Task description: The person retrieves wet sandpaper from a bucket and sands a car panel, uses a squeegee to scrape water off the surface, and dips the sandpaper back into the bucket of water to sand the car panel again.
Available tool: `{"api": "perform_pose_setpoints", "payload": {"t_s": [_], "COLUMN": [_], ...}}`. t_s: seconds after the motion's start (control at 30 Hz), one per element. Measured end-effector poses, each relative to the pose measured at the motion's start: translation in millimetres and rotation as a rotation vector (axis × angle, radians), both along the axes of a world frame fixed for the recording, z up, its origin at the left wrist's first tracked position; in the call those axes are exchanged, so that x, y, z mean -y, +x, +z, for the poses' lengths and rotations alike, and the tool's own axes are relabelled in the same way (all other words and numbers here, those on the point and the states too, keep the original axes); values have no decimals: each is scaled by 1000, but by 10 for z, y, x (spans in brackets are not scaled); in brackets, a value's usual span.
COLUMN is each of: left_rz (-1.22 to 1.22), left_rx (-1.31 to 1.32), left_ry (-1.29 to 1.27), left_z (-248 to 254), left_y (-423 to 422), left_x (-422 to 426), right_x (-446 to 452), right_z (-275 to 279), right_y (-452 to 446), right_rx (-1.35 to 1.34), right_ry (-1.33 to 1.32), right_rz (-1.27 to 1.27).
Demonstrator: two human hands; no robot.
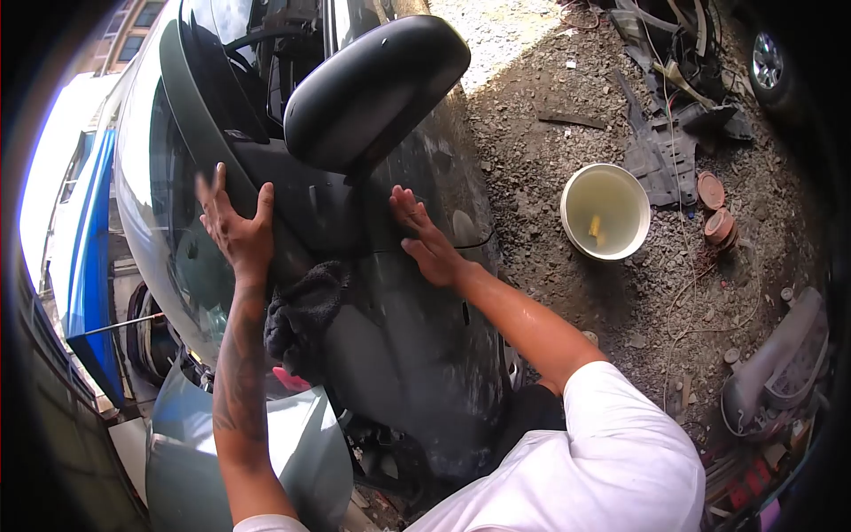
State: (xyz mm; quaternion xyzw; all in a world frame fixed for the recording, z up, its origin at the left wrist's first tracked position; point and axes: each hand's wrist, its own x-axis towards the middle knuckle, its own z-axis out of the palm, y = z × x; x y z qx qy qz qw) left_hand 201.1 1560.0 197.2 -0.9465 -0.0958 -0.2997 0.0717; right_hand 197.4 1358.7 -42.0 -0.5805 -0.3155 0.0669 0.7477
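Risks first, left to right. Judged likeliest at eight to nine o'clock: a slide of the black cloth point(306, 310), bunched loosely on the car point(390, 355), toward the pale curved panel point(191, 417) at seven to eight, if brushed by the left forearm point(239, 372). Toward six: possible scratching, from grit in the dusty streaks on the dark bodywork, if dragged under a palm. Just short of twelve: possible knock to the side mirror point(381, 93), from a hasty upward reach. Between two and three: possible spill from the white bucket point(568, 213), holding cloudy liquid and a yellow piece point(596, 229), if nudged on uneven gravel point(532, 204). Then, at nine to ten o'clock, left hand point(238, 222): fingers fanned wide, thumb well apart, gripping nothing, over the dark strip beside the windscreen point(164, 168); cannot tell whether touching. Near clock centre, right hand point(427, 238): fingers straight and close together, thumb slightly off, gripping nothing, against or just above the bodywork below the mirror; cannot tell which. Car location: left of centre, running from near twelve down toward six.
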Motion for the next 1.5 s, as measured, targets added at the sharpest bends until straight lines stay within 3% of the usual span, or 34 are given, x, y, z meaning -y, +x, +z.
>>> {"api": "perform_pose_setpoints", "payload": {"t_s": [0.07,0.23,0.37,0.6,0.67,0.73,0.87,0.97,1.07,1.2,1.33,1.4,1.5], "left_rz": [6,-5,0,-38,-45,-35,-40,-40,-67,-93,-83,-93,-70], "left_rx": [10,-9,-12,-12,-28,-21,-41,-70,-89,-106,-121,-116,-117], "left_ry": [-7,-5,-6,-43,-42,-55,-78,-57,-43,-110,-65,-138,-126], "left_z": [-17,10,3,30,44,41,53,83,77,86,92,89,101], "left_y": [26,-4,14,11,-14,3,-2,-10,11,5,7,3,-3], "left_x": [-21,29,1,52,48,56,75,65,1,12,57,31,79], "right_x": [-5,-373,-59,-519,-296,-103,-339,-472,-231,-435,-405,-242,-385], "right_z": [-58,-177,-122,-176,-2,75,1,85,89,66,69,12,-5], "right_y": [183,1083,26,1069,592,125,851,956,380,963,834,461,950], "right_rx": [24,62,-53,95,39,229,227,228,365,362,379,387,436], "right_ry": [-7,-110,70,-244,-199,-218,-169,-268,-148,-115,-106,-26,-18], "right_rz": [51,-122,-12,-273,-210,-103,-165,-226,-175,-224,-259,-156,-238]}}
